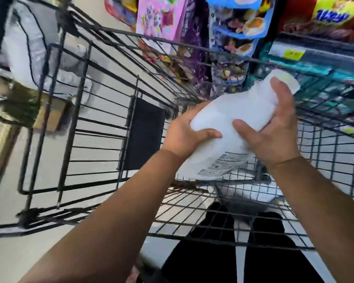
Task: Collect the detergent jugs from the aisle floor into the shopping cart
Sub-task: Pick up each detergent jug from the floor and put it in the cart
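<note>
I hold a white detergent jug in both hands above the black wire shopping cart. The jug lies tilted, its cap end up to the right and its printed label facing down toward me. My left hand grips the jug's lower left side. My right hand wraps the upper part near the neck. Below the jug, on the cart's wire bottom, lies another white jug, partly hidden.
Store shelves with colourful packages and a yellow price tag stand just beyond the cart's far side. A white bagged bundle and a cardboard box sit on the floor to the left. My dark trouser legs show under the cart.
</note>
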Demonstrator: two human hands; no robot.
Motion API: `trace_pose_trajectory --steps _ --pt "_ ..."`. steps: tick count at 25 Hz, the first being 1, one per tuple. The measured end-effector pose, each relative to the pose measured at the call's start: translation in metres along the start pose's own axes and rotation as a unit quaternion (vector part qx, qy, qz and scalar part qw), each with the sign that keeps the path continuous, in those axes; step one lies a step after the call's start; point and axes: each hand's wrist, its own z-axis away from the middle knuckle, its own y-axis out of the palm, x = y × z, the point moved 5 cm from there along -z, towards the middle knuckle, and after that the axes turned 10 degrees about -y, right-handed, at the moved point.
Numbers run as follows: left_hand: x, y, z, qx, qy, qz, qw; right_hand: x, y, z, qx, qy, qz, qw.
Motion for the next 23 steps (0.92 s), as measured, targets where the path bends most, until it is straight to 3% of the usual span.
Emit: trace_pose_trajectory --steps 11,17,23 --pt "0.047 -0.012 -0.091 0.004 0.051 0.014 0.999 -0.031 0.057 -0.026 -0.003 -0.12 0.091 0.989" --pt "0.063 -0.015 -0.118 0.026 0.075 -0.03 0.996 -0.047 0.088 -0.032 0.037 -0.088 0.162 0.982" --pt "0.072 -0.029 -0.126 0.026 0.071 -0.062 0.995 -0.042 0.11 -0.044 0.064 -0.113 0.212 0.969"
